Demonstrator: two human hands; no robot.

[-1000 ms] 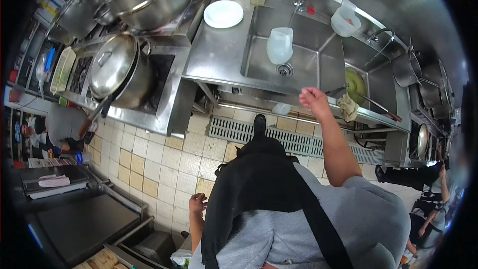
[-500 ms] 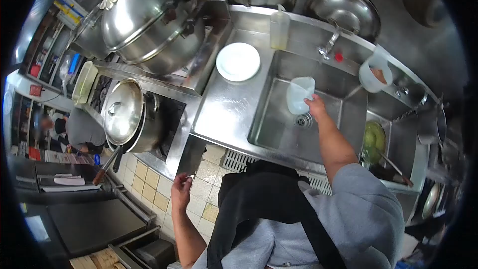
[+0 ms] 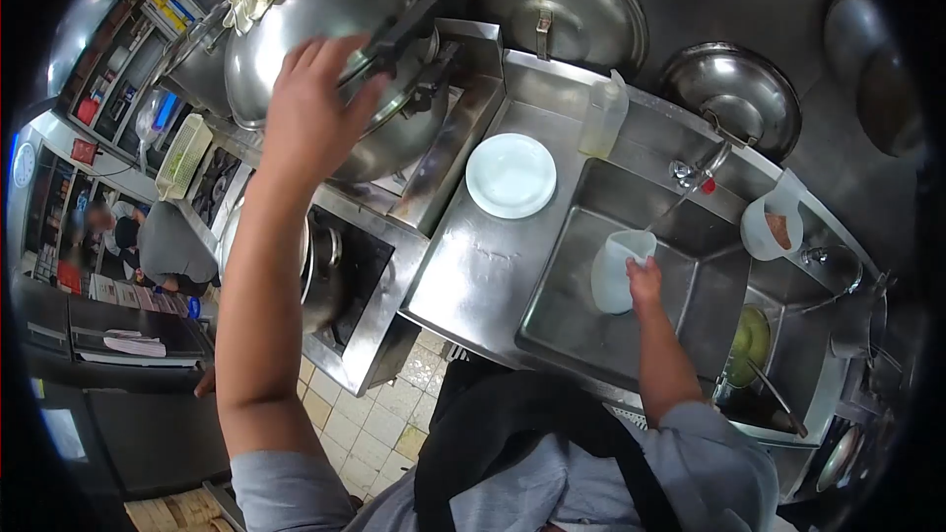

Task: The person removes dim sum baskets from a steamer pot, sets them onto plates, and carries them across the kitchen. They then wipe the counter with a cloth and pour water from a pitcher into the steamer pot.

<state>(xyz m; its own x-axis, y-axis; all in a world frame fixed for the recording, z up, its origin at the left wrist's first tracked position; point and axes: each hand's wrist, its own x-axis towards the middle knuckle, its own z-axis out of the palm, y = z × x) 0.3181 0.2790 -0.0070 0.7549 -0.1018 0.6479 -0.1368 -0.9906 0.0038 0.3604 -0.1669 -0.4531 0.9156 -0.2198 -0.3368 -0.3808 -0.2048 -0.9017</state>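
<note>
My left hand (image 3: 320, 103) is raised with its fingers spread, in front of the big domed steel steamer (image 3: 266, 64) and near its black handle (image 3: 399, 34); nothing shows in it. Over the left sink basin (image 3: 581, 320), my right hand (image 3: 644, 282) grips the edge of a translucent plastic jug (image 3: 611, 281). A thin stream from the tap (image 3: 714, 163) appears to run down to the jug. White plates (image 3: 510, 175) lie on the steel drainboard (image 3: 458, 276), left of the sink.
A clear bottle (image 3: 603, 118) stands behind the sink. Another jug (image 3: 764, 227) sits at its back right. Green contents and a ladle (image 3: 778, 399) are in the right basin. Steel lids (image 3: 562, 5) line the wall. A person (image 3: 172, 246) is at the far left.
My left hand has risen from low beside the stove to the steamer, its fingers now spread. The jug in my right hand is now at the tap's stream. The view has shifted.
</note>
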